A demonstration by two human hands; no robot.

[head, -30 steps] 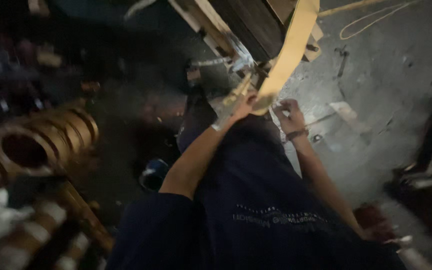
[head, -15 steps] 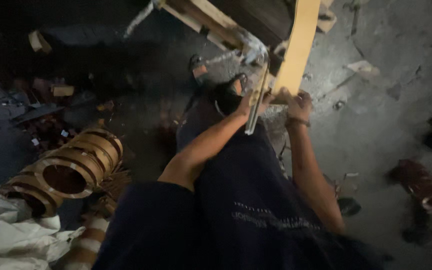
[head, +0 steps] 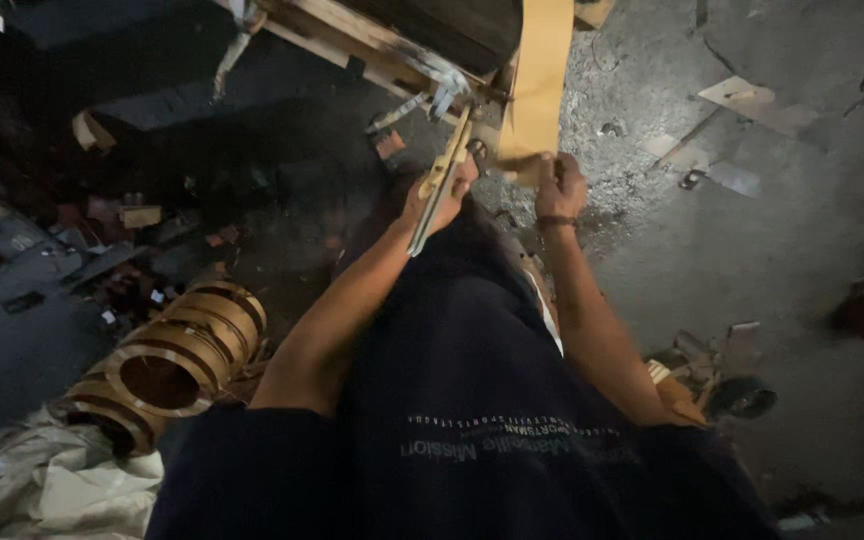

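Observation:
My left hand (head: 442, 188) grips a long narrow tool with a yellowish blade (head: 439, 180) that points up toward a wooden frame (head: 372, 35). My right hand (head: 558, 183) pinches the lower end of a wide tan paper strip (head: 537, 80), which hangs down from above. A dark band circles my right wrist. Both hands sit close together, just below the frame's metal fitting (head: 447, 88). My dark blue shirt fills the bottom of the view.
A stack of brown wound rings (head: 167, 360) lies at the lower left beside crumpled white sheeting (head: 52, 490). Scraps litter the dark floor on the left. Grey concrete floor with paper offcuts (head: 752, 100) spreads to the right; small tools (head: 722, 375) lie by my right elbow.
The view has swung so the rings sit lower left. My hands stay together on the strip and tool, now slightly further left in the picture.

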